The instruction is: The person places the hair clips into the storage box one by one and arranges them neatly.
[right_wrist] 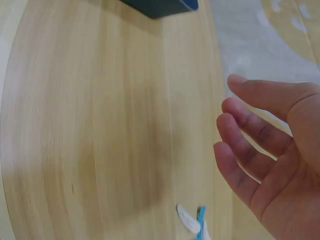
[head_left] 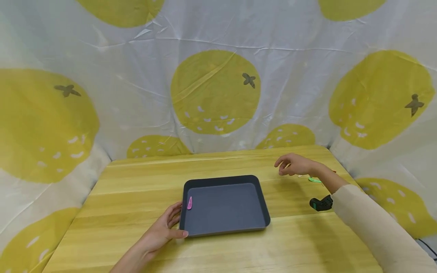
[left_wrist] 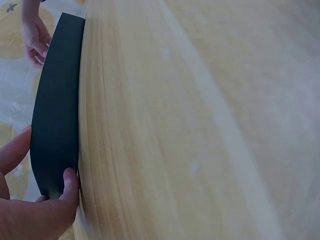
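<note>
A dark grey rectangular baking tray (head_left: pixel 225 208) sits on the wooden table, with a pink snap hair clip (head_left: pixel 189 203) inside near its left wall. My left hand (head_left: pixel 167 225) grips the tray's left side by the front corner. In the left wrist view, that hand (left_wrist: pixel 40 210) has thumb and fingers against the dark tray wall (left_wrist: pixel 57 100). Right of the tray, my right hand (head_left: pixel 294 165) hovers above the table, fingers loosely bent and holding nothing. Partly behind its wrist lies a green hair clip (head_left: pixel 315 179). The right wrist view shows a white clip (right_wrist: pixel 188 220) and a blue clip (right_wrist: pixel 201 222).
A black perforated object with a green patch (head_left: pixel 321 203) lies on the table (head_left: pixel 143 189) beside my right sleeve; its kind is unclear. A white cloth with yellow fruit prints (head_left: pixel 218 34) hangs around the table's back and sides.
</note>
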Available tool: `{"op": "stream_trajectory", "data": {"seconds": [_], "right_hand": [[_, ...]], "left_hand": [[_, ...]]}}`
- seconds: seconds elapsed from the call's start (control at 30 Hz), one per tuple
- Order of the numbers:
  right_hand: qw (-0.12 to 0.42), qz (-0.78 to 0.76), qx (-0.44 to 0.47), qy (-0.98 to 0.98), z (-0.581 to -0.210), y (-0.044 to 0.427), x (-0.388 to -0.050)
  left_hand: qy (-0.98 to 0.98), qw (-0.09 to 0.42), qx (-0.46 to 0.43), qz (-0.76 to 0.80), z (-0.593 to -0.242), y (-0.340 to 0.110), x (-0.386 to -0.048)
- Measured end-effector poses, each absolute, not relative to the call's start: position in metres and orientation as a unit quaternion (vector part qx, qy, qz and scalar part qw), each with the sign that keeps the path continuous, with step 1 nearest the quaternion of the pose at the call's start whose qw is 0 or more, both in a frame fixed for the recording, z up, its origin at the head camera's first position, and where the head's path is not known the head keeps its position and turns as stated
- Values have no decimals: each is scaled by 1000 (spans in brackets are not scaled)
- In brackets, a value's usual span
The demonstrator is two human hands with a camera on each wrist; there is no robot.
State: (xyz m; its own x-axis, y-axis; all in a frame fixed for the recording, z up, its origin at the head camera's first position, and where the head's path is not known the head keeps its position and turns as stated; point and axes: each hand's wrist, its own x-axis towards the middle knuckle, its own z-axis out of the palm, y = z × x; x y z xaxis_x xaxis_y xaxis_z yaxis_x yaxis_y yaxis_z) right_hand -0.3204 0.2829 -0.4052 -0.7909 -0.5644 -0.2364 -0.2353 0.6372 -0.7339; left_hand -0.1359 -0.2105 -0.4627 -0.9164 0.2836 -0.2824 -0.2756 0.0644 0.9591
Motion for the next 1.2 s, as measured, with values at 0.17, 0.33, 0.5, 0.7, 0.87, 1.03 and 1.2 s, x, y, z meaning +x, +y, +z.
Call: {"op": "stream_trajectory", "data": {"seconds": [0.17, 0.33, 0.5, 0.7, 0.87, 1.03, 1.2], "right_hand": [[225, -363, -206, 880, -406, 309, -317], [215, -367, -174, 888, -406, 331, -313], [219, -375, -165, 885, -412, 343, -311], [220, -384, -149, 884, -420, 356, -307], [212, -389, -141, 885, -426, 369, -305], [202, -384, -138, 890, -430, 379, -302], [191, -362, -129, 903, -436, 384, -302]], "left_hand": [[700, 202, 5, 685, -462, -208, -138], [693, 207, 14, 690, -460, -205, -140], [689, 209, 11, 694, -459, -206, -139], [687, 210, 10, 696, -461, -208, -136], [686, 210, 8, 696, -462, -210, -135], [688, 206, 4, 696, -462, -211, -134], [689, 203, -2, 696, -462, -212, -135]]}}
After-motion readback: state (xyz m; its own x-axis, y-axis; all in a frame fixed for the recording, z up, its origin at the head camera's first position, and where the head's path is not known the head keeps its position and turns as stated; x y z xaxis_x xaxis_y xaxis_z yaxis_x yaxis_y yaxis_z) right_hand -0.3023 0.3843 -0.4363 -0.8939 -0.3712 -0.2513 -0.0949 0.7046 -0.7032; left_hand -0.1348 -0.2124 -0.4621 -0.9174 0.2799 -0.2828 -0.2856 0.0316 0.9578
